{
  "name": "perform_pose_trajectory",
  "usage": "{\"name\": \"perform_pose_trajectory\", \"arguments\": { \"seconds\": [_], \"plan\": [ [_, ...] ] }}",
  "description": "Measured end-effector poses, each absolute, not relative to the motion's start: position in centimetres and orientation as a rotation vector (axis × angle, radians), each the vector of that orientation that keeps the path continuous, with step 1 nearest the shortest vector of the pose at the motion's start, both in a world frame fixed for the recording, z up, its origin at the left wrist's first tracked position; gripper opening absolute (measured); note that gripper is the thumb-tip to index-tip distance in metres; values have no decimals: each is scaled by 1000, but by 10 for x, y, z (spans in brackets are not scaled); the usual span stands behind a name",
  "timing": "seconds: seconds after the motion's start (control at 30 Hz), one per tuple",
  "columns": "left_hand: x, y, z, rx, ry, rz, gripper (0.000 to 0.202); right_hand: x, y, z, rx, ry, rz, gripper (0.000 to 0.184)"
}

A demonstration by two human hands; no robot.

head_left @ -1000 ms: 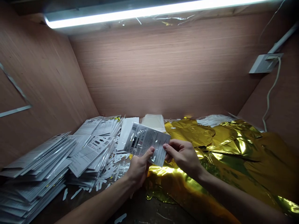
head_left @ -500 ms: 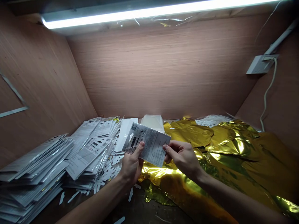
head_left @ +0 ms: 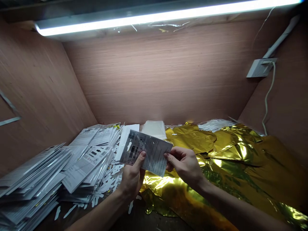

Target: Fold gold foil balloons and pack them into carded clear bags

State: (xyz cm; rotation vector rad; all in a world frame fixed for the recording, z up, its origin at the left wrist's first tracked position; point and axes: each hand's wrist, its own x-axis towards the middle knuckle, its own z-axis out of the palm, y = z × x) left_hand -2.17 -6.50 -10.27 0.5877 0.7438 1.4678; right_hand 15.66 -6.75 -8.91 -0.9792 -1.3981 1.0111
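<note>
Between my two hands is a flat printed packet [head_left: 151, 150] with a clear glossy cover and a hang hole at its left end. It is tilted, its lower right corner pointing down. My left hand [head_left: 133, 175] grips its lower left edge, thumb on the printed face and fingers hidden behind. My right hand [head_left: 184, 162] pinches the right end between thumb and fingers. Under and right of my hands lies shiny gold foil [head_left: 231, 173]. Similar printed packets [head_left: 84, 163] are piled on the left.
A taller stack of packets [head_left: 29, 186] stands at the far left. White paper cut-outs [head_left: 108, 181] are scattered beside the piles. Behind are a white sheet [head_left: 125, 136] and clear plastic sleeves [head_left: 152, 128]. Wooden walls [head_left: 158, 73] enclose the space, with a tube light [head_left: 168, 16] above.
The whole view has shifted slightly, moving everything a little left and down in the picture. Both hands keep hold of the packet, whose tilt has barely changed.
</note>
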Motion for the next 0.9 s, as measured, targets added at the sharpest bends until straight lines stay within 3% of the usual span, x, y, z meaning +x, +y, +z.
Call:
{"name": "perform_pose_trajectory", "arguments": {
  "seconds": [0.2,0.27,0.53,0.73,0.9],
  "plan": [
    [-27,-63,-102,652,705,1537,49,158,-62,-101,-930,-1285,1100,28],
    [-32,-58,-100,674,692,1588,51,156,-63,-101,-921,-1189,1178,37],
    [-39,-55,-97,736,669,1569,45,146,-70,-99,-923,-1079,1231,50],
    [-30,-62,-98,664,684,1567,55,147,-65,-107,-825,-1052,1196,48],
    [-24,-66,-102,625,695,1532,51,148,-62,-109,-797,-1039,1205,49]
  ]
}}
